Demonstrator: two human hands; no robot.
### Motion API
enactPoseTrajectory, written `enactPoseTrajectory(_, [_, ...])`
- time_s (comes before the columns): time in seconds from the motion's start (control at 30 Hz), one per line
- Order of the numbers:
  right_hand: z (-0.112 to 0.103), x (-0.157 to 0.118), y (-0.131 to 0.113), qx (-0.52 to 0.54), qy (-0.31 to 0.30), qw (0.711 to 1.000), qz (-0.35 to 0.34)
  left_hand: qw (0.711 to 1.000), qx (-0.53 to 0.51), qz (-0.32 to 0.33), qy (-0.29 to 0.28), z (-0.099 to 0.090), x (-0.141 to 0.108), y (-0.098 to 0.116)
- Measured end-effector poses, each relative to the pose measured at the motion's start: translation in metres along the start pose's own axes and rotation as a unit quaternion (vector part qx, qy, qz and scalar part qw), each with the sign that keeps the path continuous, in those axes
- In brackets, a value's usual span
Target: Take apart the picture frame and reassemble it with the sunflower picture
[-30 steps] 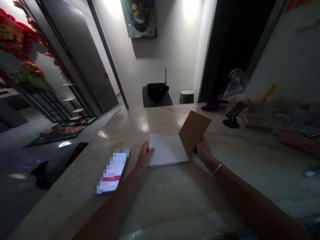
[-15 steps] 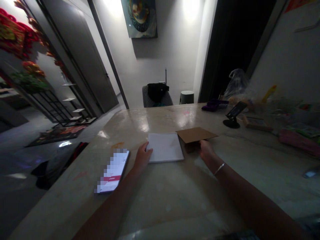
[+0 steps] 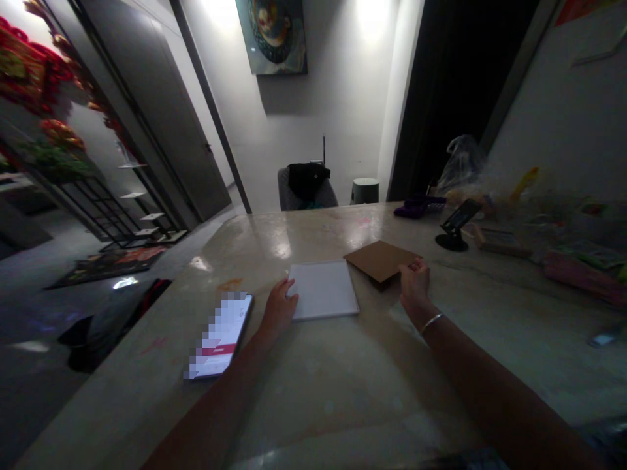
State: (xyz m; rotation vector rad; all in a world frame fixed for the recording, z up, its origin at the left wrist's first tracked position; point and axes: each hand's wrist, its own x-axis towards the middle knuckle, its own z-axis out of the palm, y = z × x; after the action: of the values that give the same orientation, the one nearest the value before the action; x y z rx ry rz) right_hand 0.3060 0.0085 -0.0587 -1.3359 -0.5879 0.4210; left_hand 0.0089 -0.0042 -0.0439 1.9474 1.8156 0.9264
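Both bare hands forward, forearms angling inward from the lower corners
Left hand (image 3: 280, 305) low, fingers forward, thumb angled inward; right hand (image 3: 415, 282) a little higher, fingers curled inward in a pinch, knuckles up; silvery bangle (image 3: 431, 322) around the right wrist; both forearms bare

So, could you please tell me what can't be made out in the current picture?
All in the head view:
- Underside of the brown board: hidden by the board itself.
- Left hand's lower fingers: partly hidden behind the hand.
- Phone screen: partly pixelated.
- Pink bundle details: blurred, dim.
- Dark item: cut off by the bottom edge.
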Motion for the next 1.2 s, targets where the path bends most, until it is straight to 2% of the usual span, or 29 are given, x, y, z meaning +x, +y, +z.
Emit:
enactPoseTrajectory(0.1, [-0.003,0.002,-0.003,-0.105,0.028,0.993,-0.038,1.0,0.011,0.013,-0.004,-0.002,0.0,-0.001])
enactPoseTrajectory(0.17, [-0.002,-0.002,-0.007,-0.151,-0.003,0.983,-0.102,1.0,0.015,0.017,-0.002,-0.003,0.001,-0.002])
enactPoseTrajectory(0.23, [0.0,-0.01,-0.01,-0.16,-0.083,0.972,-0.152,1.0,0.015,0.017,-0.001,-0.004,0.002,-0.003])
enactPoseTrajectory(0.3, [0.004,-0.022,-0.013,-0.148,-0.211,0.949,-0.181,1.0,0.008,0.015,-0.004,-0.005,0.003,-0.004])
enactPoseTrajectory(0.37, [0.008,-0.035,-0.014,-0.167,-0.311,0.912,-0.209,1.0,-0.007,0.015,-0.008,-0.005,0.003,-0.005])
enactPoseTrajectory(0.47, [0.01,-0.052,-0.015,-0.225,-0.414,0.846,-0.25,0.999,-0.026,0.019,-0.02,-0.005,0.002,-0.005])
enactPoseTrajectory(0.53, [0.008,-0.059,-0.017,-0.25,-0.458,0.807,-0.276,0.999,-0.022,0.023,-0.026,-0.005,-0.001,-0.002])
enactPoseTrajectory(0.7, [0.004,-0.064,-0.023,-0.316,-0.469,0.763,-0.313,0.997,0.05,0.058,-0.024,-0.007,-0.008,0.006])
enactPoseTrajectory(0.8, [0.003,-0.065,-0.026,-0.35,-0.477,0.742,-0.316,0.99,0.104,0.076,-0.048,-0.008,-0.011,0.01])
enactPoseTrajectory(0.93, [0.002,-0.066,-0.025,-0.371,-0.483,0.727,-0.318,0.978,0.166,0.096,-0.087,-0.007,-0.013,0.013])
enactPoseTrajectory(1.2, [0.002,-0.067,-0.022,-0.406,-0.481,0.689,-0.359,0.966,0.203,0.113,-0.112,-0.005,-0.016,0.021])
